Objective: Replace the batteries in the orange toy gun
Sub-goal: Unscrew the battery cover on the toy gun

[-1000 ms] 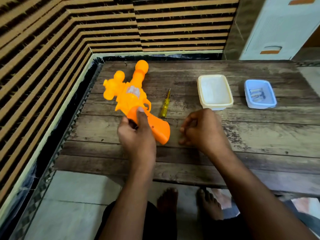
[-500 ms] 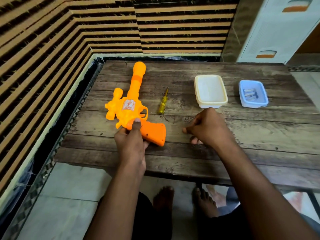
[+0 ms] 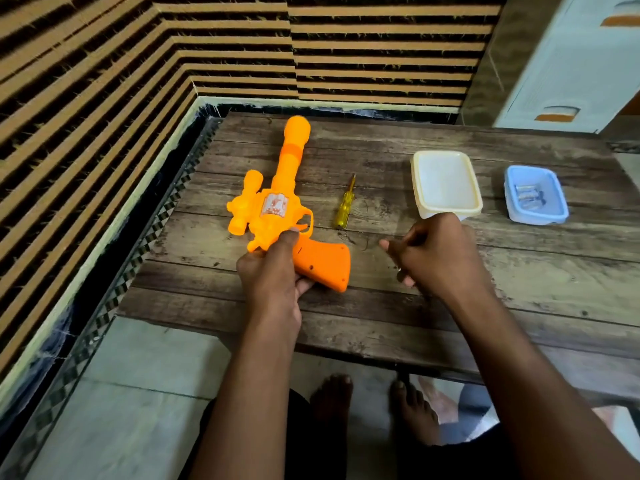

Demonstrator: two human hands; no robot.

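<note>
Comparing this moment with the one a second earlier, the toy gun (image 3: 277, 216) has been turned and laid flat on the bench (image 3: 381, 317), at its left side, with the barrel pointing away toward the striped wall and the grip toward the near edge. Earlier it was tilted up off the surface.

The left hand (image 3: 273, 275) grips the gun where body meets grip, thumb on top and fingers curled beneath. With the grip face now upward and small holes showing on it, the gun looks ready for the cover to be opened; no battery has yet been removed, so the task is at an early step.

Just right of the gun lies a yellow screwdriver (image 3: 344, 206), untouched. The right hand (image 3: 433, 258) hovers above the bench with fingers loosely curled, holding nothing as far as can be seen; it has lifted slightly and sits near the screwdriver.

Farther right stand a white tub (image 3: 446, 206), then a blue tray (image 3: 554, 216) holding batteries (image 3: 528, 197). Nothing lies between the right hand and the screwdriver.
</note>
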